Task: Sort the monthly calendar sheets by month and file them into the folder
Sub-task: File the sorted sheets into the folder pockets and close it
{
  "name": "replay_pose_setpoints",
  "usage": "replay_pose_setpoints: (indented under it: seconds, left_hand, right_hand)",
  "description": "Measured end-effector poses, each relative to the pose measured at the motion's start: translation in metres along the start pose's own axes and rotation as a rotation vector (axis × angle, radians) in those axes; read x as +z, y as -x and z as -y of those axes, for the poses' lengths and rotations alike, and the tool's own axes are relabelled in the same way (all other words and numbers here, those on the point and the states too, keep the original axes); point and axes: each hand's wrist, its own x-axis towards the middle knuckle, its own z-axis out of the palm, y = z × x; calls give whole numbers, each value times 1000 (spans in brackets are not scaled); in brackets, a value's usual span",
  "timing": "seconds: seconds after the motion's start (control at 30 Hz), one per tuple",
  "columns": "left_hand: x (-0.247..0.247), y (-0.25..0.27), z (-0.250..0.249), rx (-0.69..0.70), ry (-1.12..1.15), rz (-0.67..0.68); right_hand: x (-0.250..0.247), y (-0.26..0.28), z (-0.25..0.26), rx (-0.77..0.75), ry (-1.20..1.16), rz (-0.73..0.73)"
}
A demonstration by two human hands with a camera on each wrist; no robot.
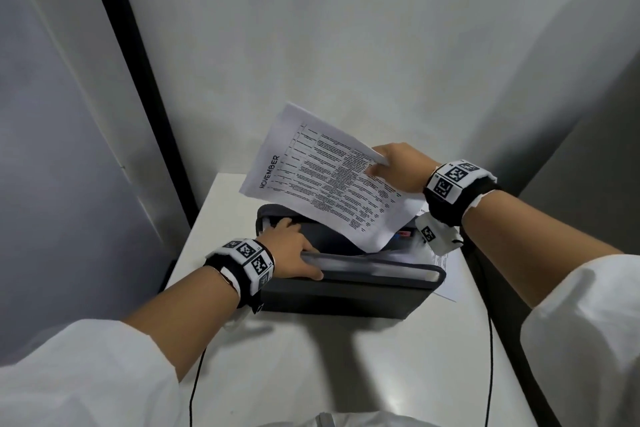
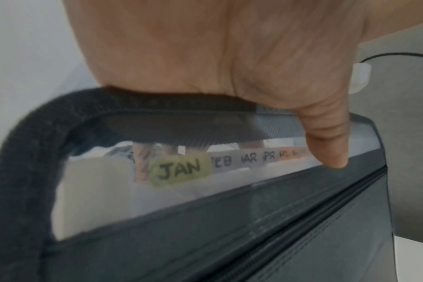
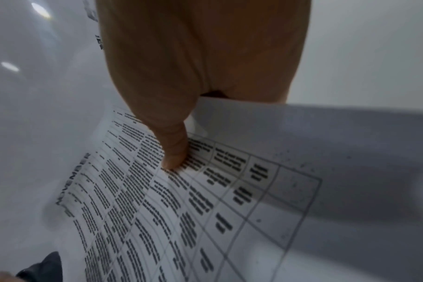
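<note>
A dark grey expanding folder (image 1: 332,295) stands open on the white table (image 1: 311,357). My left hand (image 1: 294,250) grips its near wall, thumb (image 2: 331,148) on the outside and fingers inside the pockets. Month tabs show through the clear front: JAN (image 2: 180,169), then FEB, MAR, APR. My right hand (image 1: 394,166) pinches the NOVEMBER calendar sheet (image 1: 329,180) by its upper right edge, thumb (image 3: 174,148) on the printed side. The sheet hangs tilted above the folder, its lower corner dipping into the opening.
More white sheets (image 1: 446,274) lie flat under the folder's right end. The table sits in a corner: a wall (image 1: 346,45) behind and a dark vertical post (image 1: 138,80) at the left. Black cables (image 1: 490,357) hang from both wrists.
</note>
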Motion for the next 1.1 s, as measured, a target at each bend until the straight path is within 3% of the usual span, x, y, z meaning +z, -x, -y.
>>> replay_pose_setpoints:
  seconds: [0.13,0.37,0.53,0.77,1.1]
  left_hand:
    - [1,-2,0,17,-18,-18]
    - [0,-5,-1,29,-30,-11]
    - [1,-7,3,68,-71,-45]
    - [4,-7,12,80,-145,-122]
    - [11,-9,20,34,-237,-279]
  right_hand:
    - [-7,4,-2,20,-53,-99]
    - [-3,11,-9,68,-47,-87]
    - [-2,15,-13,85,107,54]
    - [-2,5,2,49,284,143]
    - [-12,-8,26,40,423,172]
